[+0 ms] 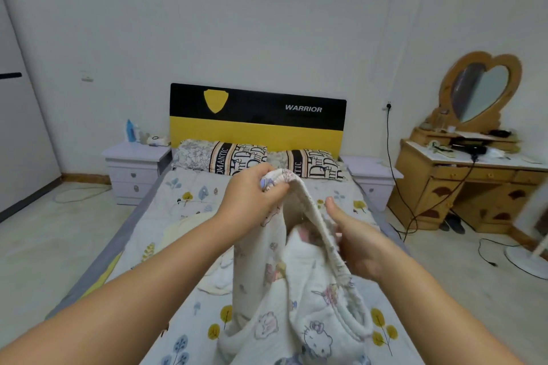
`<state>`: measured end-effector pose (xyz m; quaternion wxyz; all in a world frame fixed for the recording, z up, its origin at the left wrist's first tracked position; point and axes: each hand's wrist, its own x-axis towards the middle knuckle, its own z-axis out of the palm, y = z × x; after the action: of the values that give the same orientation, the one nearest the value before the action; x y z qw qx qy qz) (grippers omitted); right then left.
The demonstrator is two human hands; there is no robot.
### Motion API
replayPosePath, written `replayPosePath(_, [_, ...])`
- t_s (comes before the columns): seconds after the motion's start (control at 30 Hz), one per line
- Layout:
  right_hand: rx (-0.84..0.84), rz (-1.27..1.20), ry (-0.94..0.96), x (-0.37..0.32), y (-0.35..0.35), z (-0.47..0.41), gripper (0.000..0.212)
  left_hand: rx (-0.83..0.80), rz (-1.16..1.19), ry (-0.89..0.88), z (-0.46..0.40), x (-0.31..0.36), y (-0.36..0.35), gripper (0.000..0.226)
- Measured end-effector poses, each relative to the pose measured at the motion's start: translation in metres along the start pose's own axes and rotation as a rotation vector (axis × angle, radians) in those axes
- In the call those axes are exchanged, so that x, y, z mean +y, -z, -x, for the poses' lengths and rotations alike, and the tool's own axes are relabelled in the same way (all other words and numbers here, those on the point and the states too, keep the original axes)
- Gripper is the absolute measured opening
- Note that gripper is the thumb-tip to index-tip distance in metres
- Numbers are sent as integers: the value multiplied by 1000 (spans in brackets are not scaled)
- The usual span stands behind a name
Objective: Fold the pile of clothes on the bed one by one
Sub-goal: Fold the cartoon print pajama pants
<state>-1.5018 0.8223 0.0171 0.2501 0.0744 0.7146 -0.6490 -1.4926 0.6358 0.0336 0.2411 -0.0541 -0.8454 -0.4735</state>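
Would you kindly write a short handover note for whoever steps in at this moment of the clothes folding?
Left hand: pinches the top edge of the white cartoon-print garment, holding it up.
Right hand: fingers lie along the garment's ribbed edge; grip unclear.
The garment hangs over the bed, its lower part bunched on the cover.
More pale clothes lie unfolded on the bed behind it.
Done: no folded item is visible.
Left: fold this garment, then the others.

White quilted cartoon-print garment (299, 299) held up above the bed, hem bunched on bedspread, pale clothes (219, 275) behind
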Motion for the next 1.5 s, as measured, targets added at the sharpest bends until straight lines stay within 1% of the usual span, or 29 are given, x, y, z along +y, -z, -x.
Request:
replayPosePath(0.07, [71, 135, 66, 19, -7, 5, 101, 13, -43, -6, -6, 8, -3, 18])
replayPosePath(0.1, [106, 174, 142, 27, -13, 9, 109, 26, -47, -6, -7, 10, -4, 20])
replayPosePath(0.13, [113, 216, 229, 35, -20, 14, 108, 42, -42, 1, -9, 13, -6, 22])
replayPosePath(0.17, [113, 300, 299, 44, -24, 15, 102, 52, -25, 11, -10, 16, -7, 24])
replayPosePath(0.23, [160, 520, 363, 59, -26, 9, 80, 49, 74, 40, -13, 20, -5, 28])
replayPosePath(0.3, [244, 661, 332, 64, -16, 4, 50, 21, 212, 88, -16, 21, 3, 32])
replayPosePath(0.33, [280, 707, 299, 63, -9, 4, 38, 7, 242, 102, -18, 19, 9, 32])
replayPosePath(0.37, [308, 730, 277, 61, 0, 5, 30, -8, 234, 110, -20, 16, 17, 32])
replayPosePath(0.43, [363, 721, 288, 55, 19, 7, 20, -62, 140, 139, -23, 5, 33, 31])
replayPosePath(0.5, [406, 692, 347, 45, 38, 12, 18, -181, 26, 170, -25, -6, 51, 19])
replayPosePath(0.53, [429, 664, 379, 40, 46, 15, 18, -276, -11, 185, -24, -12, 60, 11])
replayPosePath(0.57, [453, 627, 413, 35, 53, 19, 15, -393, -17, 206, -23, -18, 70, 14])
replayPosePath(0.6, [474, 587, 454, 29, 59, 22, 12, -516, 19, 245, -21, -23, 79, 24])
replayPosePath(0.67, [489, 510, 527, 17, 66, 31, 13, -725, 147, 327, -18, -29, 94, 41])
replayPosePath(0.7, [487, 477, 558, 11, 68, 35, 14, -781, 190, 327, -17, -32, 99, 46])
replayPosePath(0.73, [490, 443, 591, 5, 70, 40, 15, -796, 213, 305, -17, -33, 102, 45])
replayPosePath(0.77, [495, 404, 625, -1, 71, 46, 15, -763, 238, 275, -17, -33, 103, 37])
replayPosePath(0.8, [493, 360, 657, -6, 73, 53, 14, -687, 274, 246, -17, -29, 105, 25])
replayPosePath(0.83, [481, 319, 688, -12, 74, 60, 13, -585, 311, 228, -18, -27, 107, 12])
replayPosePath(0.87, [464, 286, 718, -17, 74, 67, 11, -484, 349, 213, -19, -23, 110, 7])
replayPosePath(0.93, [441, 273, 779, -30, 71, 82, 6, -338, 363, 170, -25, -13, 118, 21])
replayPosePath(1.07, [428, 292, 969, -65, 62, 117, 1, -121, 301, 29, -43, 31, 137, 31])
replayPosePath(1.13, [430, 266, 1063, -87, 56, 136, 3, -87, 322, -33, -51, 57, 147, 34])
replayPosePath(1.23, [436, 162, 1173, -119, 48, 162, 9, -65, 463, -89, -58, 91, 160, 35])
replayPosePath(1.3, [428, 124, 1216, -135, 43, 178, 13, -31, 503, -115, -62, 108, 164, 34])
replayPosePath(1.43, [449, 109, 1181, -139, 37, 188, 14, 15, 447, -107, -70, 117, 153, 31])
replayPosePath(1.5, [492, 80, 1104, -125, 41, 178, 14, -31, 392, -70, -73, 102, 135, 31])
